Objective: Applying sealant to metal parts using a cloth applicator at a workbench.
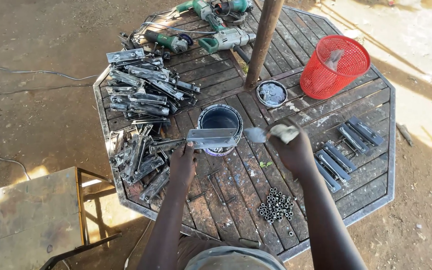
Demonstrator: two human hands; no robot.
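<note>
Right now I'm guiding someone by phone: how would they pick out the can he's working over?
Start at the brown pole rising through the octagonal wooden table. Just in front of it stands the open round tin, under the metal bracket held by the left hand. Unlike the red mesh basket and the shallow lid, it is deep with a dark interior.

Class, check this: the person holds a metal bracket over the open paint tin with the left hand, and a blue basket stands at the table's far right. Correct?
Not quite. The head view shows the basket is red, not blue. The left hand does hold the metal bracket over the open paint tin.
</note>
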